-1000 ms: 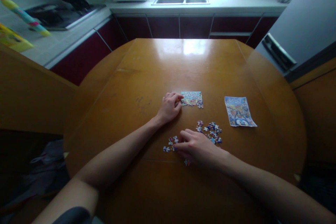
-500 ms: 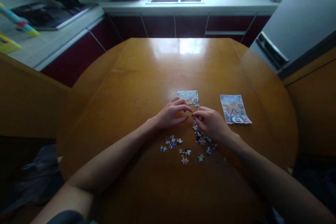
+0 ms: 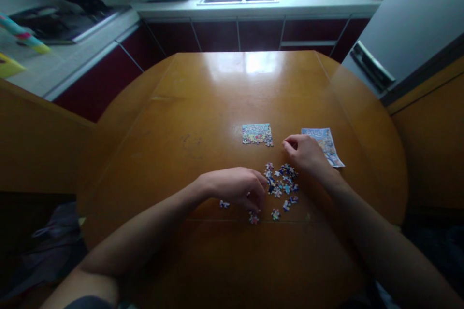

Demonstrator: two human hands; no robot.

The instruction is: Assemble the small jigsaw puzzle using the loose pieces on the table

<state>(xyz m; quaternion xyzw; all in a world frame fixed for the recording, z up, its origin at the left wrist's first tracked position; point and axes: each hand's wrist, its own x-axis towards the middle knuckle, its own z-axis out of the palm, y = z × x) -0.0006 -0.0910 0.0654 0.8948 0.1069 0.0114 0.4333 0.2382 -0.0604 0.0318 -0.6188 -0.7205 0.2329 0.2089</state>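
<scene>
Blue at its top, our joined-up puzzle point(image 3: 256, 134) lies at one o'clock from our left hand point(image 3: 239, 187) and ten o'clock from our right hand point(image 3: 305, 152), touching neither. Our left fingers curl down next to loose pieces point(image 3: 286, 188) at three o'clock; our right fingertips bunch close together. We can't tell if either hand holds a piece.
</scene>
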